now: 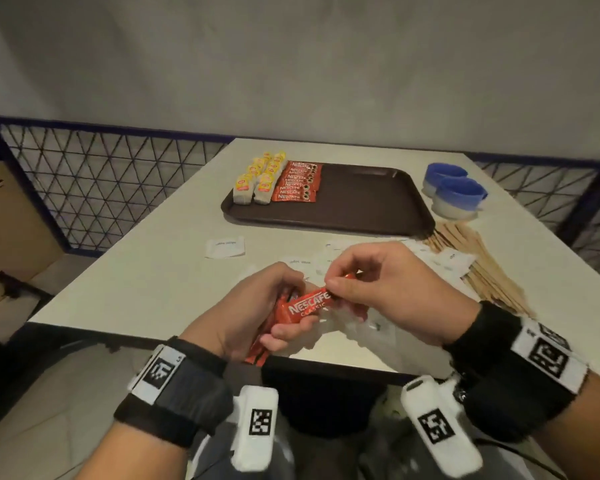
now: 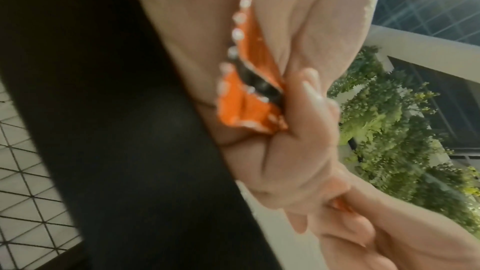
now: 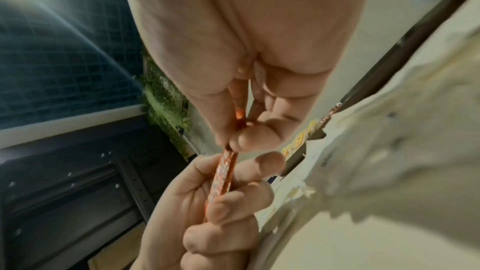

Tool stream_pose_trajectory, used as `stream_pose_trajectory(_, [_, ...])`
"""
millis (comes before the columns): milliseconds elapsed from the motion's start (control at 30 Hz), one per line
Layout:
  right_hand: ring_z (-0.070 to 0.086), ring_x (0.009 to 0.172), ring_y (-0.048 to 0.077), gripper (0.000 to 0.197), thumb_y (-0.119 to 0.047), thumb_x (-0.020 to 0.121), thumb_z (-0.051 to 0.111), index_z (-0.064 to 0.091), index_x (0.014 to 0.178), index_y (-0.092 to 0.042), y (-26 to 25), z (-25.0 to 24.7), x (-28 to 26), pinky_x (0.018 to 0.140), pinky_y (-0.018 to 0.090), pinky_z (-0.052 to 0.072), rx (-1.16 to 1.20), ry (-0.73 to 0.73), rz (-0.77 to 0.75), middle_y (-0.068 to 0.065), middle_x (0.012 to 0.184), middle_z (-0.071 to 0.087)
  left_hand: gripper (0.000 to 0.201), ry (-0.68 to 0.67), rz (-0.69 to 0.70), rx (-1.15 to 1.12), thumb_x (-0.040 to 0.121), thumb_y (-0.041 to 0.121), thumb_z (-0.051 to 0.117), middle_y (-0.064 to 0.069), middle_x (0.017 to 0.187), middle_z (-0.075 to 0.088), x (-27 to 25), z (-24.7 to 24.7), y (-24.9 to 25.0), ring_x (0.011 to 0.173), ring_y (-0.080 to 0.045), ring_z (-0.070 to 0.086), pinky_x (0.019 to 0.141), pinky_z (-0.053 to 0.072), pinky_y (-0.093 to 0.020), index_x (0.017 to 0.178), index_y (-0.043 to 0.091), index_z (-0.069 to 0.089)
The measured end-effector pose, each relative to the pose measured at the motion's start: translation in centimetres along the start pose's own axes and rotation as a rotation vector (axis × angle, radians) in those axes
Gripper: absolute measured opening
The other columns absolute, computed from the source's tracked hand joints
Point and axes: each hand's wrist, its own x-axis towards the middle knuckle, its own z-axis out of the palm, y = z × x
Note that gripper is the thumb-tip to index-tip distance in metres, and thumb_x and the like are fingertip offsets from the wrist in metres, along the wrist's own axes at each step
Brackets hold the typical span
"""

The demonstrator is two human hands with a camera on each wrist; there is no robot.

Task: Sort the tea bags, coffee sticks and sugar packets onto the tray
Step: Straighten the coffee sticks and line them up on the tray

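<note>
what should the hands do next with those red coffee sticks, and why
Probably carry them to the tray and lay them by the red coffee row. The left hand grips a bundle of coffee sticks above the table's near edge, while the right hand pinches the top one's end. Tea bags and coffee already sit sorted there; the white sugar packets can wait.

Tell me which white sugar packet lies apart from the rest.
The sugar packet at far left on the table, alone near the tray's front left corner. The others cluster behind the hands, toward the wooden stirrers.
</note>
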Motion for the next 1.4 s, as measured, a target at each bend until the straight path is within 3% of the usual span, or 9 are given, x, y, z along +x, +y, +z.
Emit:
stream_pose_trajectory(133, [0.061, 0.06, 0.022, 0.006, -0.001, 0.09, 0.069, 0.072, 0.094, 0.002, 2.1, -0.3, -3.1, 0.053, 0.028, 0.054, 0.243, 0.115, 0.033, 0.026, 0.078, 0.065, 0.069, 0.138, 0.102, -0.179, 0.099, 0.045, 0.036, -0.007, 0.065, 0.043, -0.1, -0.1, 0.0, 0.037, -0.008, 0.029, 0.036, 0.018, -0.017, 0.123, -0.013, 0.065])
stream_pose_trajectory(267, [0.058, 0.056, 0.025, 0.008, 0.001, 0.087, 0.068, 0.072, 0.095, 0.0, 3.9, 0.4, -4.2, 0.051, 0.029, 0.054, 0.356, 0.094, 0.135, 0.023, 0.072, 0.063, 0.069, 0.168, 0.178, -0.342, 0.095, 0.041, 0.036, -0.002, 0.072, 0.034, -0.6, -0.4, -0.1, 0.052, -0.008, 0.022, 0.042, 0.016, -0.02, 0.126, -0.013, 0.064])
stream_pose_trajectory(433, [0.058, 0.06, 0.032, 0.015, 0.009, 0.092, 0.06, 0.073, 0.095, 0.001, 4.7, 0.6, -3.9, 0.058, 0.038, 0.058, 0.435, 0.147, 0.085, 0.026, 0.072, 0.062, 0.067, 0.164, 0.262, -0.474, 0.079, 0.027, 0.042, -0.001, 0.079, 0.031, -0.9, -0.4, -0.3, 0.073, -0.013, 0.018, 0.058, 0.021, -0.024, 0.124, -0.018, 0.063])
stream_pose_trajectory(600, [0.061, 0.069, 0.038, 0.019, 0.012, 0.092, 0.057, 0.073, 0.093, 0.002, 5.2, 0.3, -4.0, 0.067, 0.046, 0.056, 0.485, 0.191, 0.075, 0.03, 0.079, 0.066, 0.072, 0.173, 0.359, -0.563, 0.078, 0.02, 0.04, -0.004, 0.088, 0.035, -0.8, -1.0, -0.5, 0.08, -0.015, 0.028, 0.071, 0.026, -0.027, 0.138, -0.018, 0.051])
stream_pose_trajectory(800, [0.065, 0.071, 0.037, 0.016, 0.009, 0.089, 0.062, 0.075, 0.092, 0.0, 5.1, 0.3, -4.0, 0.068, 0.041, 0.058, 0.5, 0.22, 0.101, 0.03, 0.082, 0.07, 0.049, 0.359, 0.414, -0.476, 0.084, 0.0, 0.041, -0.004, 0.079, 0.044, -0.4, -0.3, -0.5, 0.071, -0.014, 0.041, 0.066, 0.047, -0.026, 0.122, -0.009, 0.07])
stream_pose_trajectory(967, [0.067, 0.075, 0.035, 0.019, 0.007, 0.088, 0.066, 0.079, 0.091, -0.007, 5.4, 0.5, -3.9, 0.072, 0.04, 0.06, 0.493, 0.331, 0.067, 0.027, 0.088, 0.073, 0.021, 0.503, 0.475, -0.211, 0.089, 0.007, 0.067, -0.012, 0.089, 0.074, -0.4, 0.5, -0.7, 0.076, -0.019, 0.069, 0.086, 0.058, -0.046, 0.109, 0.009, 0.075])
stream_pose_trajectory(1100, [0.068, 0.074, 0.032, 0.021, 0.009, 0.087, 0.066, 0.073, 0.1, -0.005, 5.5, 0.6, -3.9, 0.067, 0.033, 0.062, 0.588, 0.388, 0.041, 0.017, 0.09, 0.075, 0.02, 0.535, 0.489, -0.192, 0.077, 0.002, 0.074, -0.017, 0.092, 0.076, -0.1, 0.8, -0.8, 0.069, -0.017, 0.071, 0.066, 0.063, -0.03, 0.097, 0.007, 0.071])
stream_pose_trajectory(1267, [0.071, 0.073, 0.028, 0.028, 0.009, 0.083, 0.067, 0.071, 0.108, -0.002, 5.6, 0.8, -3.7, 0.064, 0.029, 0.062, 0.631, 0.391, 0.018, 0.018, 0.092, 0.074, 0.042, 0.478, 0.422, -0.081, 0.078, -0.003, 0.075, -0.023, 0.094, 0.075, 0.1, 0.8, -0.9, 0.071, -0.024, 0.072, 0.068, 0.065, -0.03, 0.119, 0.004, 0.07])
stream_pose_trajectory(1400, [0.071, 0.068, 0.025, 0.018, 0.009, 0.088, 0.067, 0.072, 0.103, 0.001, 5.3, 1.4, -3.7, 0.064, 0.029, 0.063, 0.527, 0.385, 0.02, 0.02, 0.087, 0.076, 0.037, 0.462, 0.372, 0.035, 0.088, -0.008, 0.068, -0.021, 0.104, 0.076, -0.1, 0.9, -0.9, 0.079, -0.025, 0.073, 0.068, 0.062, -0.027, 0.121, 0.009, 0.073])
